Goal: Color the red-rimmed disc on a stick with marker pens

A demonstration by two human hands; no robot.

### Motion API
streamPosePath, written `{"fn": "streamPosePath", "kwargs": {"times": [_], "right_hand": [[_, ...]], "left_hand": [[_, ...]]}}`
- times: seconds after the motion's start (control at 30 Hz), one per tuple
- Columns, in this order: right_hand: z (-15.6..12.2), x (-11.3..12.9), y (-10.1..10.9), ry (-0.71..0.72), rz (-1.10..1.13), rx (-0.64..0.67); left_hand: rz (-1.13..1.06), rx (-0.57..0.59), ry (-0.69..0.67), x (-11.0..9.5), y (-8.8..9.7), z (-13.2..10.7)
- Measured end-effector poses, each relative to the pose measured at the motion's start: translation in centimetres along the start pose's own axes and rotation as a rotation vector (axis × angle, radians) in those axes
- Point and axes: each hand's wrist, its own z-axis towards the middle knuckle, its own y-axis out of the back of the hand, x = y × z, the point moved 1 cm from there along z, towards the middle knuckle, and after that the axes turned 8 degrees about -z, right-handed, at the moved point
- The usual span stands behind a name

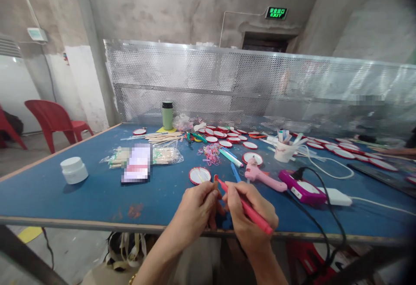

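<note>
My left hand (196, 204) is closed around a short wooden stick (216, 184), whose upper end is red. In my right hand (247, 230) a red marker pen (258, 220) is gripped like a pencil. Its tip is at the stick's red end, touching or very close; I cannot tell which. The lower part of the stick is hidden by my fingers. Just beyond my left hand lies a white disc with a red rim (199, 175). A pink glue gun (264, 177) rests beyond my right hand, near a blue pen (235, 172).
A purple power strip (302, 187) with black cables lies right. Farther back are a cup of pens (285, 151), several red-rimmed discs (234, 139), coloured rubber bands (212, 152) and a green bottle (167, 116). Left are a phone (137, 163), bagged sticks (167, 155) and a white jar (74, 170).
</note>
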Motion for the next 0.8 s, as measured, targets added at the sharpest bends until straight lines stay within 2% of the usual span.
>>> {"fn": "streamPosePath", "kwargs": {"times": [0.13,0.33,0.6,0.8], "right_hand": [[-0.21,0.03,0.18,-0.015,-0.033,-0.023],[0.0,0.39,0.22,0.081,0.003,0.045],[0.06,0.32,0.09,0.05,0.014,0.057],[0.24,0.38,0.07,0.083,0.002,0.059]], "left_hand": [[-0.031,-0.009,0.015,0.08,0.01,0.0],[-0.019,-0.003,-0.003,-0.45,-0.08,-0.18],[-0.028,-0.008,0.02,-0.49,0.04,-0.28],[-0.008,-0.011,0.019,-0.68,0.0,-0.27]]}}
